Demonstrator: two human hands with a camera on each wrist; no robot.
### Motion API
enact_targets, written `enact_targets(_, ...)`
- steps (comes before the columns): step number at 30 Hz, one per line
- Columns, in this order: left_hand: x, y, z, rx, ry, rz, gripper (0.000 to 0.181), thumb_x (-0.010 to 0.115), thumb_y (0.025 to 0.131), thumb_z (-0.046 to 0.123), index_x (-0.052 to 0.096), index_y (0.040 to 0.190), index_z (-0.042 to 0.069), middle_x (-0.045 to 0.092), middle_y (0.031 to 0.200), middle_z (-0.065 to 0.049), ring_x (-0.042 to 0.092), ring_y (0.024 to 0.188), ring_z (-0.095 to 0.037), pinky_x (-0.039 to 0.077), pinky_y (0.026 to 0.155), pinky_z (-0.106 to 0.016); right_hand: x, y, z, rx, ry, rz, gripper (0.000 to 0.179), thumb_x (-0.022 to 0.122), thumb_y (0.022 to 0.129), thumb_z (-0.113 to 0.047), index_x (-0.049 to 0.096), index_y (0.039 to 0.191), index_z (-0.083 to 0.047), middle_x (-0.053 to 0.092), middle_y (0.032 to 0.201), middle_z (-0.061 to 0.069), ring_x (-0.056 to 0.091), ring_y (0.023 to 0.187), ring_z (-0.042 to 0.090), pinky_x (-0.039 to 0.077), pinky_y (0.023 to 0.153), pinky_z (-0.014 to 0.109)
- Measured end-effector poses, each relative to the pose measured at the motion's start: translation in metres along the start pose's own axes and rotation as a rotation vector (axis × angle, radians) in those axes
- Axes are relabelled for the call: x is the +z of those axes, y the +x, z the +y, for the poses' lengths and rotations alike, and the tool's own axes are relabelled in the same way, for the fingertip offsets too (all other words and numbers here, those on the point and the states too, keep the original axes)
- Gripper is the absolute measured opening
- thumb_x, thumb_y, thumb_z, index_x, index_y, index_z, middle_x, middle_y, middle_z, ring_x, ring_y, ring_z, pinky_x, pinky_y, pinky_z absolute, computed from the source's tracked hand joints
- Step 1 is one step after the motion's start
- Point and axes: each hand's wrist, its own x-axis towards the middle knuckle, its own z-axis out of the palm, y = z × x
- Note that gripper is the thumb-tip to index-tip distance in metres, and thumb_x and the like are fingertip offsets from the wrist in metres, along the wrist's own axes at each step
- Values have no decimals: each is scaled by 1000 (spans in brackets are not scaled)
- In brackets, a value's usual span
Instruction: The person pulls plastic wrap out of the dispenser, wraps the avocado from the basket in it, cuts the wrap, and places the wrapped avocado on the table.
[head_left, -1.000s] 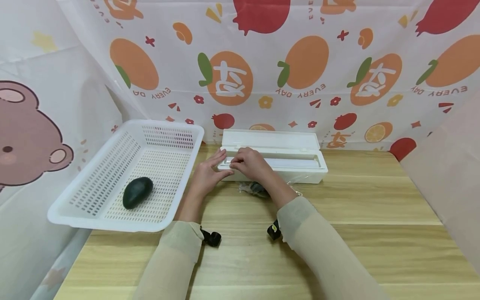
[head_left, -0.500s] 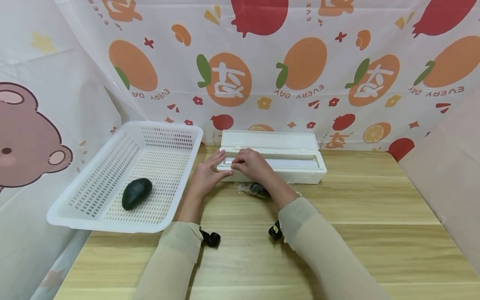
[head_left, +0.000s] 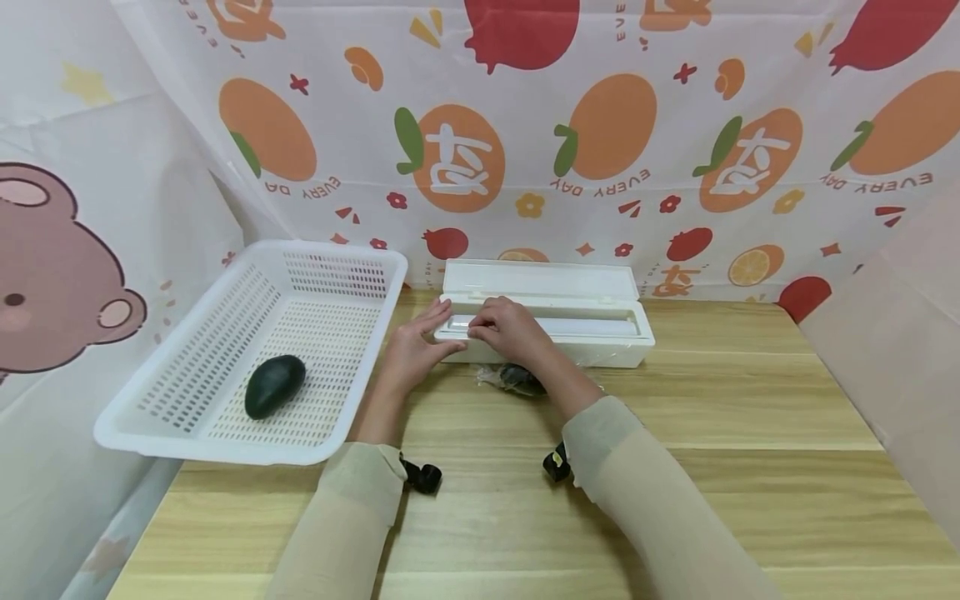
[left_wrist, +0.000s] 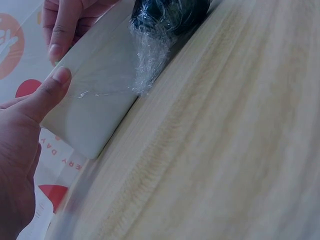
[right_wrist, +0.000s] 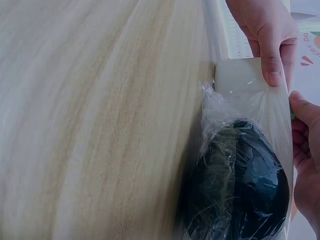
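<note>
A white cling film box [head_left: 592, 353] stands lid up at the back of the table, a pale roll [head_left: 588, 326] inside. My left hand [head_left: 408, 354] holds its left end, thumb on the front edge. The right hand [head_left: 513, 333] pinches something small at the front rim, right of the left hand; a green bit, seemingly a slide cutter [right_wrist: 293, 115], shows under the thumb in the right wrist view. Against the box's front lies a dark green avocado [right_wrist: 257, 172] wrapped in cling film, partly behind my right forearm in the head view. Film stretches from it up to the rim.
A white plastic basket [head_left: 367, 350] stands on the left with one unwrapped dark avocado [head_left: 275, 387] in it. Behind the box hangs a fruit-print cloth [head_left: 555, 225]. The wooden table [head_left: 720, 483] extends to the right and front.
My right hand has slid a little to the right along the box's front rim, its pinch kept. The left hand and the box have stayed in place.
</note>
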Motion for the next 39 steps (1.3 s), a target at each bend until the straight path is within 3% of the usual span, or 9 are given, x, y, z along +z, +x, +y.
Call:
enact_targets(10, -3, -1, 0, -58, 25, -13, 71, 81, 76, 44, 57, 138, 17, 48, 147, 12, 37, 142, -8, 39, 111, -40, -9, -10, 11, 14, -6, 7, 15, 69, 93, -23, 79, 95, -12, 70, 92, 0, 60, 90, 17, 51, 81, 31)
enact_targets(18, -1, -2, -4, -89, -15, -5, 71, 84, 75, 40, 57, 138, 18, 50, 146, 13, 38, 141, -6, 36, 114, -37, -14, -24, 22, 37, 14, 10, 15, 68, 94, -24, 78, 95, -13, 68, 92, -2, 58, 90, 15, 49, 79, 31)
enact_targets(28, 1, -1, -2, -84, -31, 2, 72, 84, 74, 40, 58, 137, 17, 50, 145, 13, 38, 141, -6, 36, 113, -38, -24, -39, 36, 16, 11, 61, 13, 70, 92, -23, 77, 95, -12, 69, 92, -1, 58, 90, 17, 49, 80, 33)
enact_targets(39, 2, 1, 0, -72, -65, -24, 73, 82, 74, 42, 57, 138, 16, 48, 147, 12, 37, 142, -9, 34, 115, -39, -37, -56, 45, 46, -7, 79, 15, 70, 92, -22, 77, 97, -10, 70, 93, 1, 58, 89, 17, 49, 78, 34)
